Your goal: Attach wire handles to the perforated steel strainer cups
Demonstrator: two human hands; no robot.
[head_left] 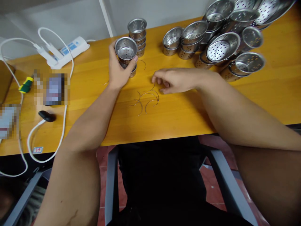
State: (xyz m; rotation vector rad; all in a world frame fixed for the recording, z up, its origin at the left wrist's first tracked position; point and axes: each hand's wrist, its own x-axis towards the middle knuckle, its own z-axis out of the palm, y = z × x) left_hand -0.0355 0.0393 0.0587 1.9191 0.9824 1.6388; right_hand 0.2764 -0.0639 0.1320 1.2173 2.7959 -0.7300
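Note:
My left hand (119, 69) is wrapped round a small stack of perforated stainless-steel cups (126, 51), whose open mouths face up. Just behind it stands another stack of the same cups (137, 29). My right hand (172, 81) is curled palm down over the table, thumb and fingertips pinched together. A thin curved wire (154, 86) runs down from those fingertips. Below and left of them lies a loose group of bent copper-coloured wires (141, 102). One more curved wire (144, 64) lies right of the held stack.
Many perforated metal cups (172, 37) stand stacked or tilted at the back right. On the left are a white power strip (77, 47) with cables, a phone (54, 89), a green-and-yellow handled tool (26, 84) and a black oval device (47, 115). The wooden table's (122, 131) front edge is close to me.

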